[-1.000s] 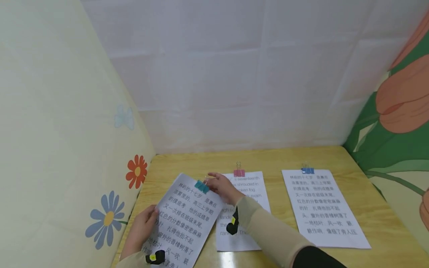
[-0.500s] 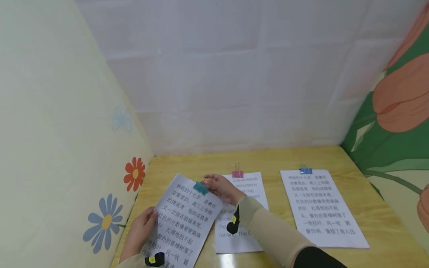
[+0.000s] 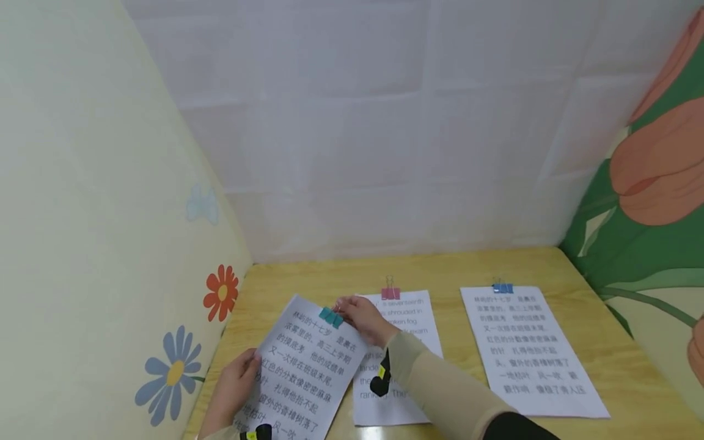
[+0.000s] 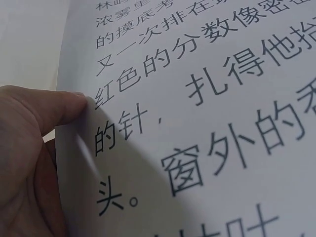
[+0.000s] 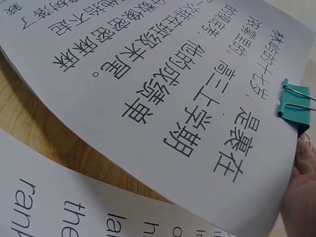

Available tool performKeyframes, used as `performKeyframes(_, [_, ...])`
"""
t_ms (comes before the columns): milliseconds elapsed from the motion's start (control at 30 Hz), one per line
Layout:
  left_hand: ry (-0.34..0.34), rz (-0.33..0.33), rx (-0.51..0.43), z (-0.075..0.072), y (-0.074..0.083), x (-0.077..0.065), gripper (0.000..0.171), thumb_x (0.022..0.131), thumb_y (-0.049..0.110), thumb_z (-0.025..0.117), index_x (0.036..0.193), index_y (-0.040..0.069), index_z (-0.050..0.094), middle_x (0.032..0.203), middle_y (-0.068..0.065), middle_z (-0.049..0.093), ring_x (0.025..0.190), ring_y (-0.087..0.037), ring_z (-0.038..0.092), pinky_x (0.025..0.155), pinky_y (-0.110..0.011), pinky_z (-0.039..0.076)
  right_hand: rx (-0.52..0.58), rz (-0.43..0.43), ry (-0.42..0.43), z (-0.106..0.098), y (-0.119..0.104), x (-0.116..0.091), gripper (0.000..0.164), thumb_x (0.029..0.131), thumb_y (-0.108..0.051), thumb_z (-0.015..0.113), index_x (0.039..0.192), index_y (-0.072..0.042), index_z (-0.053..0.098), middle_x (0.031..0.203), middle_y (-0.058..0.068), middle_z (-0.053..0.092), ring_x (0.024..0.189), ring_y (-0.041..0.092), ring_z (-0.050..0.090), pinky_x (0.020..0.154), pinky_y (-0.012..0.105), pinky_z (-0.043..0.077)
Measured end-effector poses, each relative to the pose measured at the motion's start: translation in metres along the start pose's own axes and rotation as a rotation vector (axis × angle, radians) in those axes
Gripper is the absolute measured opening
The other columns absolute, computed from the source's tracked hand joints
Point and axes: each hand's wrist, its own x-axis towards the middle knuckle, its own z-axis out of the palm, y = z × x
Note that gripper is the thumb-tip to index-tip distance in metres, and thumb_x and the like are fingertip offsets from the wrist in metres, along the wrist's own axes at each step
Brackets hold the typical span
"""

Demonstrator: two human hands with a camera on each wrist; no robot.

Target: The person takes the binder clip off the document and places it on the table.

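Observation:
A stack of white paper with large Chinese print is held tilted at the left of the table. My left hand grips its left edge, thumb on the printed face in the left wrist view and the other fingers behind. A teal binder clip sits on the top edge of the stack. My right hand pinches the clip's wire handles at its back. In the right wrist view the teal clip shows its front wire lever, and the right fingers are partly hidden behind the paper.
Under my right forearm lies an English-printed stack with a pink binder clip. To the right lies another Chinese-printed stack with a blue binder clip. The wooden table meets a white backdrop and patterned side walls.
The right fingers have shifted slightly at the teal clip's handles and now cover more of them. The left hand keeps its hold on the paper. The head view has tilted a little upward.

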Motion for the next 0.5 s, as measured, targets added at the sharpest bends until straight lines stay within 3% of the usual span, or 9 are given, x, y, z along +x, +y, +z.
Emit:
performKeyframes(100, [0.005, 0.008, -0.001, -0.0004, 0.0005, 0.0010, 0.041, 0.110, 0.024, 0.043, 0.137, -0.004, 0.059, 0.090, -0.004, 0.066, 0.077, -0.019, 0.059, 0.079, -0.045, 0.049, -0.039, -0.016, 0.014, 0.0017, -0.0027, -0.0007, 0.037, 0.108, -0.030, 0.055, 0.118, 0.004, 0.065, 0.108, 0.011, 0.070, 0.092, 0.018, 0.069, 0.084, 0.031, 0.057])
performKeyframes(333, [0.012, -0.009, 0.008, 0.0007, 0.0004, 0.0004, 0.041, 0.110, 0.022, 0.043, 0.136, -0.004, 0.060, 0.091, -0.003, 0.067, 0.080, -0.019, 0.059, 0.085, -0.050, 0.050, -0.120, -0.040, 0.026, 0.0019, -0.0006, -0.0027, 0.033, 0.108, -0.032, 0.055, 0.113, -0.002, 0.066, 0.105, 0.009, 0.068, 0.092, 0.017, 0.068, 0.086, 0.032, 0.056])
performKeyframes(500, [0.009, -0.001, 0.011, 0.0016, 0.0013, 0.0000, 0.038, 0.110, 0.021, 0.043, 0.132, -0.003, 0.062, 0.086, -0.002, 0.064, 0.075, -0.018, 0.058, 0.074, -0.041, 0.049, -0.128, -0.069, 0.056, 0.0003, 0.0038, -0.0041, 0.029, 0.110, -0.029, 0.052, 0.112, -0.002, 0.065, 0.104, 0.008, 0.069, 0.091, 0.017, 0.066, 0.086, 0.031, 0.055])
